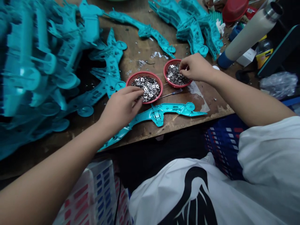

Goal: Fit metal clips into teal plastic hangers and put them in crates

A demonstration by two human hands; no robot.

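My left hand (123,104) reaches over the left rim of a red plastic basket (160,82) filled with small silvery metal clips (148,87). Its fingers are bent, thumb close to them; anything between the tips is too small to make out. My right hand (195,67) dips into a second, smaller red basket (165,67) of darker small metal pieces (174,75). There the thumb and fingers come together in a pinch, its contents hidden. In front of the baskets lies a long turquoise plastic part (158,115), along the table's near edge, partly behind my left hand.
Turquoise parts pile high (42,62) on the left, and more (185,22) lie at the back. A screwdriver-like tool (172,93) rests between the baskets. A tall bottle (248,36) stands right. Plastic crates (100,190) sit below the wooden table (138,137).
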